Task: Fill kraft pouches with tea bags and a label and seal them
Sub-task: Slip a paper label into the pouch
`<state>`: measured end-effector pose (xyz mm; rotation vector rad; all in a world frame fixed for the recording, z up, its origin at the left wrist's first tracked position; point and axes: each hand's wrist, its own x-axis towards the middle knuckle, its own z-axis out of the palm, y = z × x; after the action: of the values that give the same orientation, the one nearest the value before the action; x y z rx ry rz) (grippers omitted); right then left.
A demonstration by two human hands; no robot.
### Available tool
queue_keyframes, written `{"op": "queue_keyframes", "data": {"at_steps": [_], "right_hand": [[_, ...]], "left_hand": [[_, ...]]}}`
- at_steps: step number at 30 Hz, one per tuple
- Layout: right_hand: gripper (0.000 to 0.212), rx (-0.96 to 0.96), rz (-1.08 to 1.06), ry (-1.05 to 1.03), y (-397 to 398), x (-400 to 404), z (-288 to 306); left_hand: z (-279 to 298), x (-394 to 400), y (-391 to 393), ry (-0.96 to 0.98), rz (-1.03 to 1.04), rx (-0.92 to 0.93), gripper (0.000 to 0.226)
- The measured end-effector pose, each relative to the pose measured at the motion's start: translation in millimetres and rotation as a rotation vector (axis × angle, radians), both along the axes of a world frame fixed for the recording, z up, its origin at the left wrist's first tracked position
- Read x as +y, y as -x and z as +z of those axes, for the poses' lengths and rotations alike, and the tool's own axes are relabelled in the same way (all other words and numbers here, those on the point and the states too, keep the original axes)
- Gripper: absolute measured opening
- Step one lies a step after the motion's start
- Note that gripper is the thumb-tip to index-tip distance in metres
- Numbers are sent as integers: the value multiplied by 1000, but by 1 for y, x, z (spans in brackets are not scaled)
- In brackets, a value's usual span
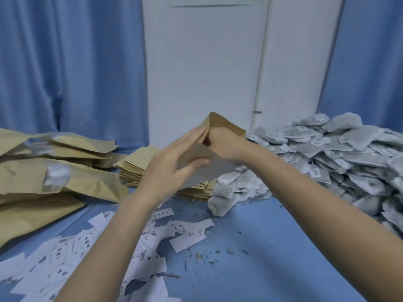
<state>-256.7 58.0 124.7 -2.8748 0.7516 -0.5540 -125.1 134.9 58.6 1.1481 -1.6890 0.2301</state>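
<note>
the kraft pouch [220, 127] is held up in the air, above the stack of flat pouches [139, 168]. the right hand [222, 142] is pushed into its open mouth; its fingers are hidden, so i cannot tell how they grip. the left hand [174, 162] holds the near wall, fingers straight, thumb pinching under it. i think the mouth could tear or fold if the hand pushes too deep. one pouch in hand; tea bags [327, 153], right of the stack, and labels [87, 247], in front of it, are too many to count.
</note>
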Motion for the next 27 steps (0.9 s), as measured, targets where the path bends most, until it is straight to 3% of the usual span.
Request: {"op": "queue_keyframes", "data": {"at_steps": [4, 9, 14, 17, 18, 22, 25, 27], "right_hand": [[32, -76, -105, -57, 34, 1, 28], [76, -7, -88, -333, 70, 15, 51], [48, 392, -30, -355, 91, 30, 75], [13, 382, -43, -441, 95, 27, 75], [10, 395, -70, -445, 95, 24, 74], [34, 499, -149, -532, 94, 21, 67], [35, 314, -147, -289, 104, 13, 74], [53, 201, -189, -18, 115, -1, 79]], "left_hand": [[19, -1, 2, -21, -33, 279, 6], [38, 2, 18, -44, -171, 449, 17], [41, -3, 39, -45, -245, 533, 19], [40, -7, 50, -56, -317, 583, 19], [40, -9, 55, -55, -344, 596, 20], [35, -17, 68, -98, -391, 656, 25], [32, -30, 66, -192, -402, 813, 26], [31, -37, 60, -237, -409, 916, 28]]}}
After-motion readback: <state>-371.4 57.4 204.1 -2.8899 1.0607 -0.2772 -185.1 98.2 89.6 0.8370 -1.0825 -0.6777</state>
